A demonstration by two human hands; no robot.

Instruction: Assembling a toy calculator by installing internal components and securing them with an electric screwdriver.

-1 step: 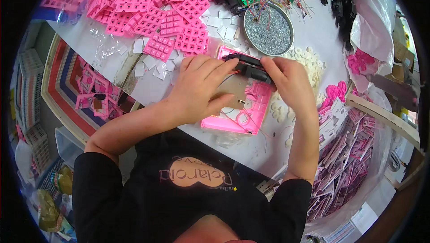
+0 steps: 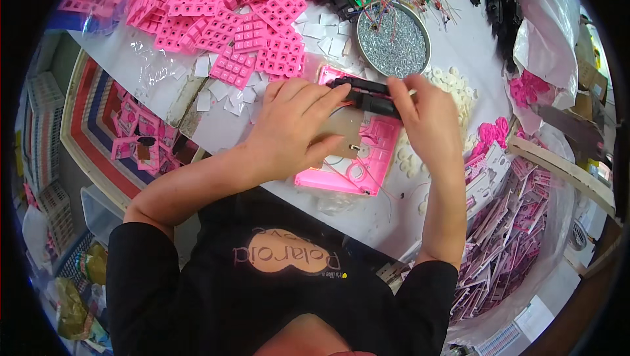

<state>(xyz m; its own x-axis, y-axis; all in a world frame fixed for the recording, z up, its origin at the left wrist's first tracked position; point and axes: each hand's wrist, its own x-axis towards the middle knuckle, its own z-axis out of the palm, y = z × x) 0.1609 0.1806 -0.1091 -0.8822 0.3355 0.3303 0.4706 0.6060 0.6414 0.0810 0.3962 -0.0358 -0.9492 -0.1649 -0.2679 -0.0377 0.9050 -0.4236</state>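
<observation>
A pink plastic casing [image 2: 377, 159] lies on the table in front of me, with a brown board [image 2: 344, 126] and thin wires inside it. My left hand [image 2: 289, 126] rests over the casing's left side, fingers stretched out and thumb apart on the board. Its index fingertip touches the left end of a long black plastic part [image 2: 374, 104] across the casing's far end. My right hand [image 2: 430, 116] is closed on the right end of that part, thumb nearest me. The left hand hides part of the casing and board.
Pink keypads [image 2: 216, 28] are heaped at the far left beside white paper squares [image 2: 243, 97]. A round bowl of small screws [image 2: 397, 44] stands beyond the casing. Cream-coloured discs [image 2: 453, 90] lie right of it. A large bag of pink-and-white parts [image 2: 505, 238] stands at the right.
My right hand has shifted slightly to the right and away from me, still at the black part's right end. The left hand stays in place.
</observation>
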